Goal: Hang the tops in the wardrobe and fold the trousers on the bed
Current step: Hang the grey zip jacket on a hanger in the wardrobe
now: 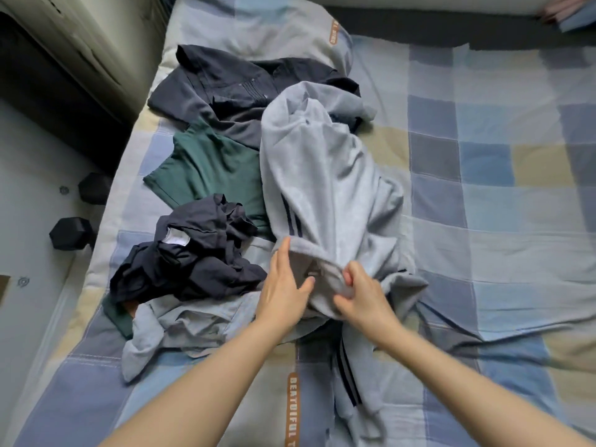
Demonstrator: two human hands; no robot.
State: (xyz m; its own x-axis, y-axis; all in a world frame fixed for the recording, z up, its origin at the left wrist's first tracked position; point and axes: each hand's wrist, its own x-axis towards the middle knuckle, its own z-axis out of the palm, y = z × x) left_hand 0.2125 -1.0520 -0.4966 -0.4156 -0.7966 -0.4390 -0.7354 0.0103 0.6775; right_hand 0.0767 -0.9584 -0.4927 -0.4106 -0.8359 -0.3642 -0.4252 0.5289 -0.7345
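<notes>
Light grey trousers [325, 175] with dark side stripes lie crumpled down the middle of the bed. My right hand [361, 295] pinches the waistband at the near end. My left hand [283, 285] has its fingers spread and rests flat against the same waistband, beside the right hand. To the left lie a green top [206, 169], a dark navy shirt [225, 88] farther back, a bunched dark garment [193, 253] with a white label, and a pale grey-blue shirt [180, 324] nearest me.
The bed [483, 188] has a blue, beige and grey checked sheet, with open sheet to the right of the trousers. Two black dumbbells [72, 233] stand on the floor at the left. A dark wardrobe side [48, 91] rises at the far left.
</notes>
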